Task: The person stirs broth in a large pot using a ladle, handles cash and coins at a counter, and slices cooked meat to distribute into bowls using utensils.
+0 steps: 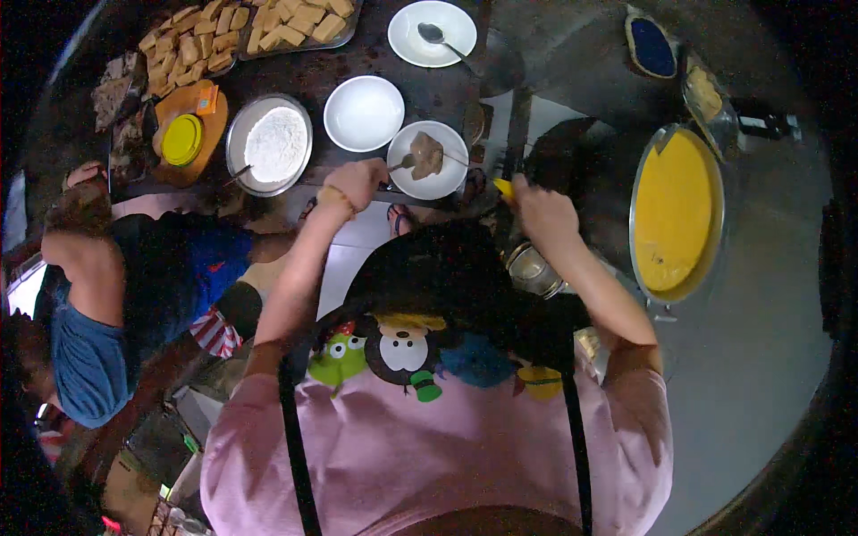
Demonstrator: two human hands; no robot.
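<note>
My left hand (355,184) grips a dark-looking utensil (404,161), probably a fork or spoon, whose tip touches a brownish piece of food (426,155). That piece lies in a white bowl (417,191) at the table's near edge. In my right hand (548,218) is a yellow handle (503,188), to the right of this bowl. A thin metal strip reaches the food from the right side; whether it belongs to the yellow handle is too blurred to tell. Another white bowl (364,114), with no food visible in it, stands just behind and left.
A metal bowl of white powder (278,147) stands left, beside a wooden board (214,127) with a yellow lid (181,139). Trays of tan blocks (301,20) fill the back. A spoon (431,32) lies in another bowl (402,40). Right is a pan of yellow liquid (677,214). A person (94,348) sits left.
</note>
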